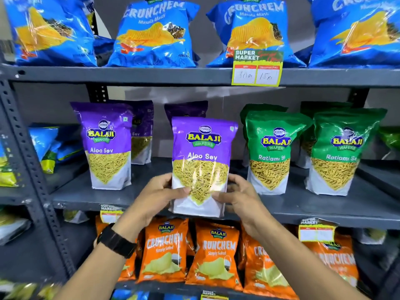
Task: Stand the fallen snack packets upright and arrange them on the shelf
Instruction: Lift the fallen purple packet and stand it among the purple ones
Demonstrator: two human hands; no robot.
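I hold a purple Aloo Sev packet [202,148] upright in front of the middle shelf [91,197], its base at the shelf's front edge. My left hand [159,191] grips its lower left side, thumb on the front. My right hand [239,193] grips its lower right side. Another purple Aloo Sev packet [107,146] stands upright to the left, with more purple packets [141,131] behind. Two green Ratlami Sev packets [272,152] [339,152] stand upright to the right.
Blue Crunchem bags [153,33] fill the top shelf, above a yellow price tag [256,69]. Orange Crunchem bags [213,254] line the shelf below. Blue bags [46,144] lie tumbled at the far left beyond the grey slotted upright [23,152]. A black watch [115,241] is on my left wrist.
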